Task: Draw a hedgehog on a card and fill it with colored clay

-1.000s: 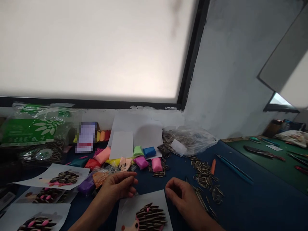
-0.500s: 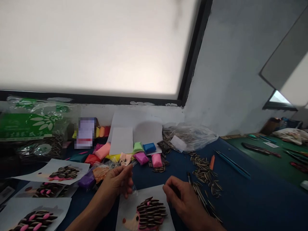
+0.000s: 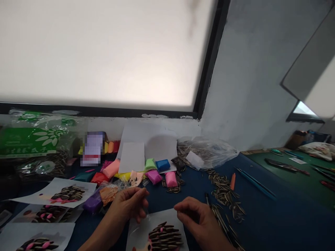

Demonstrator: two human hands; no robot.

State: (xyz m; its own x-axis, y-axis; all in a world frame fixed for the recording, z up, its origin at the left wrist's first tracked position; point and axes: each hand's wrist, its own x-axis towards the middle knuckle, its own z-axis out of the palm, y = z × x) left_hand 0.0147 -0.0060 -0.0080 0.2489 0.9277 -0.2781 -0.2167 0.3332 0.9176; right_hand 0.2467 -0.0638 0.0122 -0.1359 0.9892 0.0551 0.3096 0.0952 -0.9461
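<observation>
My left hand (image 3: pixel 131 205) hovers over the upper left of a white sheet (image 3: pixel 141 228), thumb and forefinger pressed together. Whatever may be in that pinch is too small to make out. Beside the sheet's right edge is my right hand (image 3: pixel 196 219), its fingertips also pinched; any tiny thing between them cannot be seen. On the sheet lies a hedgehog (image 3: pixel 166 237) with spines of striped sunflower seeds, a pale face and a small pink piece on top. The frame's bottom edge cuts off its lower part.
Colourful clay packs (image 3: pixel 154 176) lie behind the hands. Other hedgehog sheets (image 3: pixel 26 198) overlap at left, below a green seed bag (image 3: pixel 26 139). Loose sunflower seeds (image 3: pixel 222 188), an orange stick (image 3: pixel 232 181) and blue tweezers (image 3: pixel 258 184) are at right.
The view has tilted up slightly, so the table things sit lower. My left hand has shifted a little to the right; both hands keep their pinched shape.
</observation>
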